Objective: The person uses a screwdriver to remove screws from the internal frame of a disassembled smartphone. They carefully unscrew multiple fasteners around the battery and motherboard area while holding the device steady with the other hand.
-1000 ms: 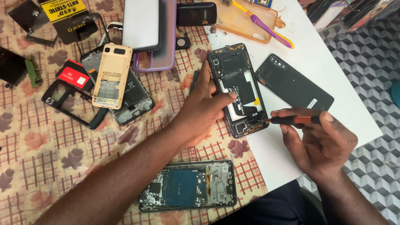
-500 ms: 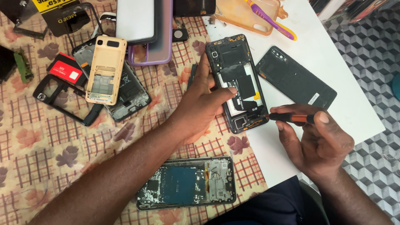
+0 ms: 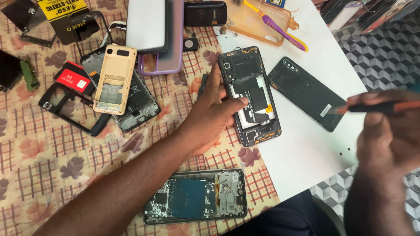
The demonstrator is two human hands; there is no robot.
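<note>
A checked cloth and a white sheet cover the surface (image 3: 306, 153), strewn with phone parts. Mid-scene, the left hand (image 3: 214, 116) pins the opened phone (image 3: 251, 94) by its edges; it looks stiff, light, fragile inside. Right, the blurred right hand (image 3: 387, 135) grips a screwdriver (image 3: 385, 106).

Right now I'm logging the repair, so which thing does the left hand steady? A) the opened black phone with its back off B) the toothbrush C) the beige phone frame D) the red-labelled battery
A: the left hand rests its thumb on the opened black phone, holding it on the white mat.
</note>
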